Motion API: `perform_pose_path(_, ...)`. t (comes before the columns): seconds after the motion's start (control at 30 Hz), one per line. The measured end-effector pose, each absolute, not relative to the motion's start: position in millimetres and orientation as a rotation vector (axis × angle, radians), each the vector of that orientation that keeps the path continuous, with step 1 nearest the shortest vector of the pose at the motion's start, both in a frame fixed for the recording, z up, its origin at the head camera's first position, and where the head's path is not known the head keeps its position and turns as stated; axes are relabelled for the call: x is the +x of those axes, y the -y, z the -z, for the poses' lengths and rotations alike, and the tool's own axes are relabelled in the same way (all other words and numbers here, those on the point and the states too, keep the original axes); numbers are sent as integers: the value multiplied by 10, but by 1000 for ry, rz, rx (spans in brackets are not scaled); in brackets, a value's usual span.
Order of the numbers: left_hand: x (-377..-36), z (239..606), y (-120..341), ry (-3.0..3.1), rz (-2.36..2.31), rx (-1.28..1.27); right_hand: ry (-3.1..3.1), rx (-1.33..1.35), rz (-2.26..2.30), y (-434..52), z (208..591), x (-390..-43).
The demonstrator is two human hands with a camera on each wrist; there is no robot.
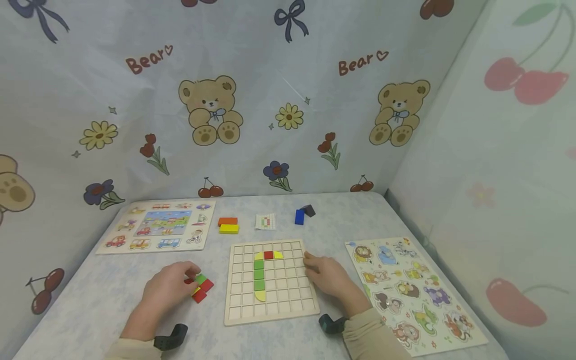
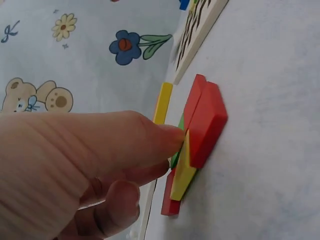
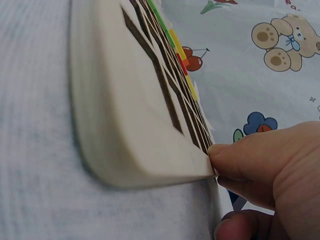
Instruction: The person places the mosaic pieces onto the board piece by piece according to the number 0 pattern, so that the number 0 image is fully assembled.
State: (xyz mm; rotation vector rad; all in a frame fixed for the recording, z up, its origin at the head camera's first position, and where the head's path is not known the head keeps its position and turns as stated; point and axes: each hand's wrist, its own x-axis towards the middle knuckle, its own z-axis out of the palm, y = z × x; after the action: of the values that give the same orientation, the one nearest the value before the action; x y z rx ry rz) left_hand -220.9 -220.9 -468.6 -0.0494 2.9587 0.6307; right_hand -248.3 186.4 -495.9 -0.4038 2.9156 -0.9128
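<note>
A wooden grid board [image 1: 288,300] lies in the middle of the table. It holds a column of green tiles [image 1: 259,275] with a red tile [image 1: 268,255] and yellow pieces at its top. My left hand [image 1: 191,281] arches over a small pile of red, green and yellow tiles [image 1: 202,289] left of the board. In the left wrist view its index fingertip [image 2: 172,137] touches the green tile [image 2: 179,125] in the pile [image 2: 202,120], with the thumb apart from it. My right hand [image 1: 315,265] rests on the board's right edge, its fingertip [image 3: 225,152] on the rim [image 3: 150,165].
A vehicle puzzle board [image 1: 157,225] lies at the back left and an animal puzzle board [image 1: 414,290] at the right. Behind the grid board are orange and yellow blocks [image 1: 228,225], a small pattern card [image 1: 265,221], and blue and dark blocks [image 1: 303,214]. Printed fabric walls enclose the table.
</note>
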Motion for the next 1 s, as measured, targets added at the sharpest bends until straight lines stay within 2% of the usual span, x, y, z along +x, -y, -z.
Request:
perform_pose_path(0.77, -2249, 4765, 2070, -3045, -623, -20, -2912, -408, 933, -1872, 4968, -2483)
perform_pose_path(0.9, -2189, 4768, 1876, -3101, -709, 34, -2920, -422, 932, -1874, 4975, -2486)
perform_pose_path(1.0, -2093, 4784, 1608, -3081, -806, 171, -2926, -427, 919, -1878, 4988, -2490)
